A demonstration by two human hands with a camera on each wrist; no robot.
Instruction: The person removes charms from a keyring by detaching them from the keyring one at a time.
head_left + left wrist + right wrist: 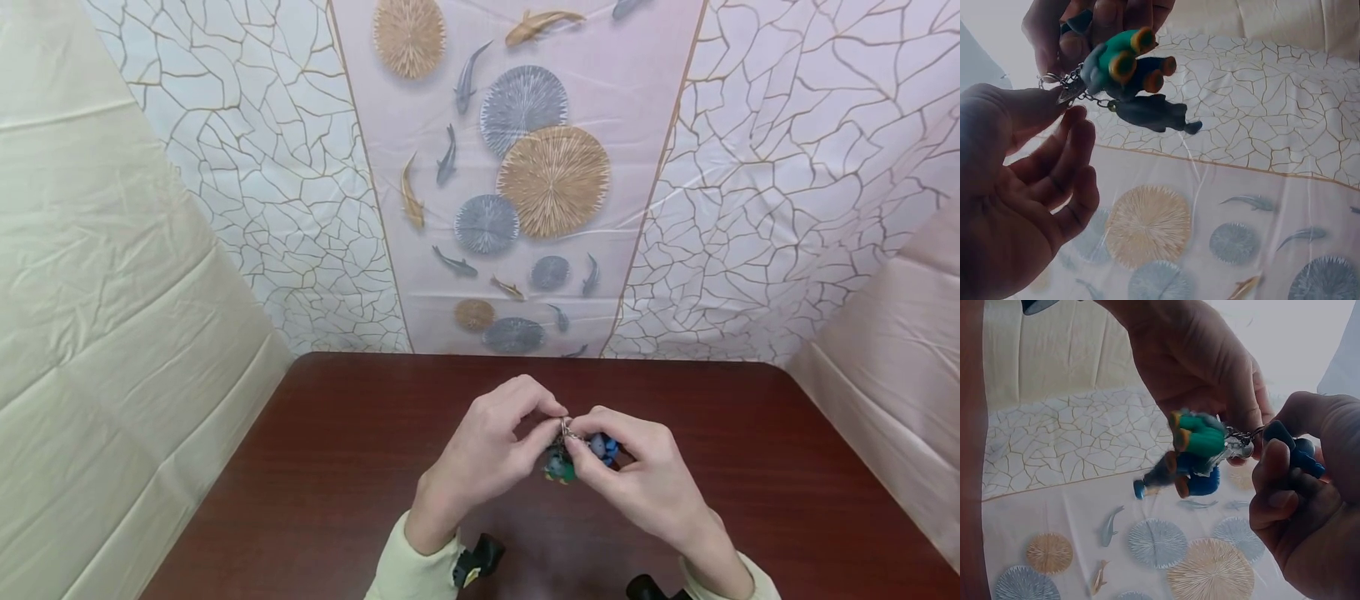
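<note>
Over the table, my left hand [487,442] pinches a metal key ring [566,425] between thumb and forefinger. Right beside it, my right hand [645,471] pinches at the chain by the ring, with a small blue figurine keychain [602,448] against its curled fingers. Other figurine charms dangle from the chains: a green one [1200,437] with orange feet, a blue one [1202,482] with similar feet, and a dark slim one [1150,114]. Fingers partly hide the ring, so its exact joint with the chains cannot be made out.
A dark red-brown wooden table [337,467] lies under both hands. Behind it hangs a patterned cloth [525,275] with fish and round motifs; a pale cloth [112,333] stands at the left and another [892,367] at the right. Black wrist mounts [483,557] sit at the cuffs.
</note>
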